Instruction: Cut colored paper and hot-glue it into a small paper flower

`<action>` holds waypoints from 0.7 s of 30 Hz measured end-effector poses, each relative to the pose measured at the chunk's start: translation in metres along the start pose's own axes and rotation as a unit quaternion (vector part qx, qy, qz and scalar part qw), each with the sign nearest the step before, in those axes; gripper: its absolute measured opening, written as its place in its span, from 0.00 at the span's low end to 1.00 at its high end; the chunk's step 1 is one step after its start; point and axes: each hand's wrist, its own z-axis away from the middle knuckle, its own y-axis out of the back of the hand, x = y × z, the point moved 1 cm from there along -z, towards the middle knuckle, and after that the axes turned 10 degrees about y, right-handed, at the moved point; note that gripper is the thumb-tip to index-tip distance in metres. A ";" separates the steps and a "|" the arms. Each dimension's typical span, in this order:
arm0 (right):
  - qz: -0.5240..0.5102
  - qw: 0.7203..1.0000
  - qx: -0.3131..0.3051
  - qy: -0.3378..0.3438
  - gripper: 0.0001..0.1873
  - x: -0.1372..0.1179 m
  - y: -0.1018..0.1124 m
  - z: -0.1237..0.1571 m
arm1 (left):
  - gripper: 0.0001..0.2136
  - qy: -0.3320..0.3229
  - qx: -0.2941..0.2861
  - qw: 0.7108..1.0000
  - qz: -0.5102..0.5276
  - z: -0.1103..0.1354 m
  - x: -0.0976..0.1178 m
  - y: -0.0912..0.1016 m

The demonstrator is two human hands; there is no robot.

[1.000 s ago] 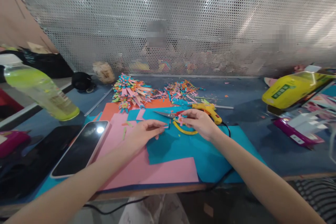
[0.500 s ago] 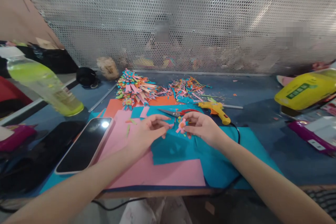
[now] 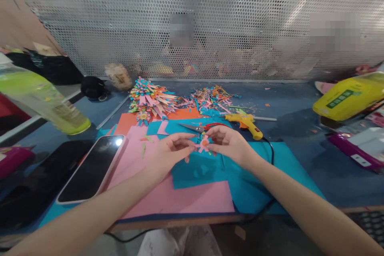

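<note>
Gap betw. hands is narrowed vs. moment ago: pink strip (image 3: 197,145), fingertip-pinched in L hand (image 3: 174,147), is brought up to flower (image 3: 204,143), pinched in R hand (image 3: 230,142), just in front of scissors (image 3: 195,128). Fitting judged under way; contact can't be confirmed.

Pink-and-orange paper flower (image 3: 204,144), blue sheet (image 3: 198,174)

Paper sheets (image 3: 201,198) lie along the front of the bench (image 3: 291,106), a phone (image 3: 91,168) on their left side, a bottle (image 3: 64,112) behind it to the left. A paper flower (image 3: 204,144) is between the left hand (image 3: 174,148) and the right hand (image 3: 231,144); scissors (image 3: 198,129) lie just behind, a glue gun (image 3: 244,121) to their right. Farther back, scraps (image 3: 210,99) lie right of a paper pile (image 3: 153,102).
</note>
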 end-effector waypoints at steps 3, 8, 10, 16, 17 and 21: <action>0.002 1.000 0.002 -0.002 0.14 -0.002 -0.001 0.000 | 0.15 0.002 0.005 1.000 0.005 -0.001 -0.001 0.000; 0.000 1.000 -0.006 -0.010 0.14 -0.005 -0.003 0.001 | 0.14 0.012 0.000 1.000 0.025 0.000 0.001 -0.003; 0.001 1.000 -0.009 -0.012 0.14 -0.005 -0.003 0.001 | 0.13 0.021 -0.004 0.999 0.037 0.001 0.001 -0.004; -0.003 1.000 -0.008 -0.011 0.15 -0.005 -0.003 0.002 | 0.15 0.044 -0.023 0.995 0.087 -0.001 -0.004 -0.003; -0.006 1.000 -0.009 -0.010 0.15 -0.005 -0.003 0.002 | 0.15 0.043 -0.026 0.995 0.092 -0.001 -0.005 -0.003; -0.010 1.000 -0.013 -0.004 0.14 -0.004 -0.002 0.002 | 0.16 0.045 -0.029 0.995 0.083 -0.002 -0.006 -0.003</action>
